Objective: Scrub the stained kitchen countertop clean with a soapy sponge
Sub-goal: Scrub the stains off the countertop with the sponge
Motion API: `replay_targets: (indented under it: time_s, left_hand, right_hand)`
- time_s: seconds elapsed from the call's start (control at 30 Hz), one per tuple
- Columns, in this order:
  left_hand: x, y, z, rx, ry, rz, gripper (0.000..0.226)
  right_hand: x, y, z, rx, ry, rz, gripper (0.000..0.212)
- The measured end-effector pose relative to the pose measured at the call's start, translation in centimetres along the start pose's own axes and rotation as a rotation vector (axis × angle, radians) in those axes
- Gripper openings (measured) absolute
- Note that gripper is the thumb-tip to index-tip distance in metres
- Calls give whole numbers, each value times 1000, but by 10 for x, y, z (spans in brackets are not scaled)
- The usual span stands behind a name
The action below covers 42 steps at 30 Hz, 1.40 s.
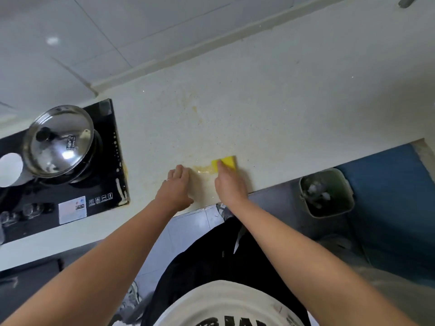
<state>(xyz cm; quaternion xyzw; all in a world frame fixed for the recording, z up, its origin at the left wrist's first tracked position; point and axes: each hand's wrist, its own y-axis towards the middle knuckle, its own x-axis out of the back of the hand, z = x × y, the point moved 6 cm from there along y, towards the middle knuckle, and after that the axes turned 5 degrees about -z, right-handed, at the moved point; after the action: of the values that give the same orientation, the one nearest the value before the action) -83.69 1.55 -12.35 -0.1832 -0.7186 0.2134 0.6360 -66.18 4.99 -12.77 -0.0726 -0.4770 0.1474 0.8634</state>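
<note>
The right hand (229,182) presses flat on a yellow sponge (226,163), fingers stretched over its near part and not curled around it, so the sponge sits pinned against the countertop (282,109) just beyond the fingertips. Directly to the left of this hand, a wet yellowish stain (203,169) lies on the surface, touching the sponge's left edge. Fainter yellow specks (195,109) spread farther away from the hand, toward the wall. The left hand (176,188) rests open and palm down on the countertop, on the other side of the stain, holding nothing. Well to the left of it stands a black stove (103,184) with a lidded steel pot (61,140). Below and to the right of the right hand, a bin (329,212) stands on the floor.
</note>
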Motion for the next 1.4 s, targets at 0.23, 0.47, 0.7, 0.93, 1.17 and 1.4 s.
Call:
replay_targets:
  time_s: [0.23, 0.47, 0.7, 0.93, 1.17, 1.4]
  left_hand:
    - [-27, -39, 27, 156, 73, -74, 92]
    - [-42, -56, 32, 157, -40, 38, 110]
    - [-34, -58, 31, 151, -83, 166, 109]
    - [-40, -65, 35, 160, -135, 104, 103]
    - [-38, -64, 39, 135, -118, 123, 96]
    - [-35, -68, 49, 78, -78, 132, 81]
  right_hand:
    - [116, 10, -140, -228, -45, -345, 49]
    - [8, -17, -37, -119, -42, -93, 59]
    - [-29, -41, 39, 133, 188, 167, 35]
    - [63, -4, -66, -154, 52, -281, 47]
    - [-13, -19, 7, -165, -8, -51, 65]
    - [-52, -44, 92, 33, 21, 110, 42]
